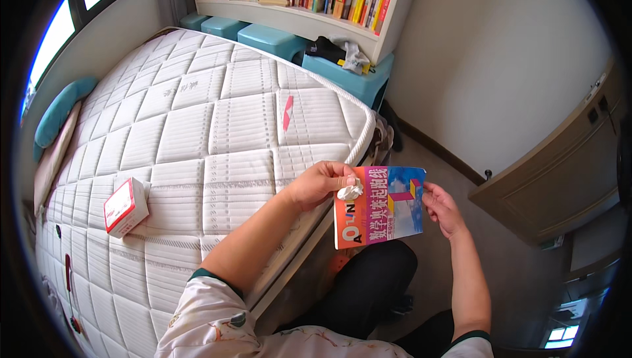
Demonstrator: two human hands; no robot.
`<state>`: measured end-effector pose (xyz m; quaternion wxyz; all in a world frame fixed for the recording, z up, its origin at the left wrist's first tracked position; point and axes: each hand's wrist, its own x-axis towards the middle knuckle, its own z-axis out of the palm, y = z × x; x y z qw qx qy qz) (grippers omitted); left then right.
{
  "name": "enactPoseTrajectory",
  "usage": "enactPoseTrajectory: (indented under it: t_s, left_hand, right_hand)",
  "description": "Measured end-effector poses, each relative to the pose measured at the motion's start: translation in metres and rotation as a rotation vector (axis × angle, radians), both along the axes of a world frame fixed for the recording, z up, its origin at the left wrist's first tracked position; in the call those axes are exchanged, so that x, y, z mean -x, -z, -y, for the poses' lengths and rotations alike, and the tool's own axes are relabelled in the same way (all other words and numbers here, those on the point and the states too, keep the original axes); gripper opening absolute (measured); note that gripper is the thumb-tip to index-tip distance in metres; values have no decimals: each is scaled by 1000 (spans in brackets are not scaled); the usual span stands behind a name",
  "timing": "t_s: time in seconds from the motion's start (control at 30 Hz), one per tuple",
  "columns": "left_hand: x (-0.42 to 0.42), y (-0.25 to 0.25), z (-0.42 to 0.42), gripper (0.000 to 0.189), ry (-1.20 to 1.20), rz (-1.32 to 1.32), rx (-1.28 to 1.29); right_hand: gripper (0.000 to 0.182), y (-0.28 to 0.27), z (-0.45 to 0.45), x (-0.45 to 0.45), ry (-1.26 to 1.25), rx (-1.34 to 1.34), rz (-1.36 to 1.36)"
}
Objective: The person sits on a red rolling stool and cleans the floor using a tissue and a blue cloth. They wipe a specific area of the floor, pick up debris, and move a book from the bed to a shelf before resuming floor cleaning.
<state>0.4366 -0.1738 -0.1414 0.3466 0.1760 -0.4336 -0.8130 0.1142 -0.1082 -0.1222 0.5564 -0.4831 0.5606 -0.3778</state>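
Observation:
Between my two hands is a thin paperback book (pixel 380 207) with an orange, purple and blue cover that bears writing, held over my knee beside the bed. My left hand (pixel 323 185) grips its upper left edge and also pinches a crumpled white tissue (pixel 350 190) against the cover. At the book's right edge, the fingers of my right hand (pixel 442 207) hold the cover's border. To the left, a red and white tissue box (pixel 126 208) rests on the mattress, and a pink and white paper piece (pixel 288 113) lies farther up on it.
A bare quilted mattress (pixel 237 126) fills the left side. Blue plastic stools (pixel 269 39) stand under a white bookshelf (pixel 382 44) full of books; socks (pixel 340 52) lie on the nearest stool. A wooden door (pixel 548 180) is at the right. A blue curved pillow (pixel 61 111) lies at the far left.

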Motion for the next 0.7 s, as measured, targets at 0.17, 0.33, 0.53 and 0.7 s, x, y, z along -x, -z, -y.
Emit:
enactPoseTrajectory:
  t_s: [0.17,0.33,0.53,0.7]
  left_hand:
    - [-19,1,13,11,-57,-212,-122]
    - [-41,8,32,13,-387,-527,-179]
    - [-41,17,29,12,-507,-514,-289]
    - [-38,13,20,14,-501,-389,-247]
  right_hand:
    - [33,-17,38,-30,-75,-84,94]
    - [25,-84,73,-64,-6,106,55]
    - [22,-160,151,-100,189,308,336]
    - [21,-218,211,-130,165,539,525]
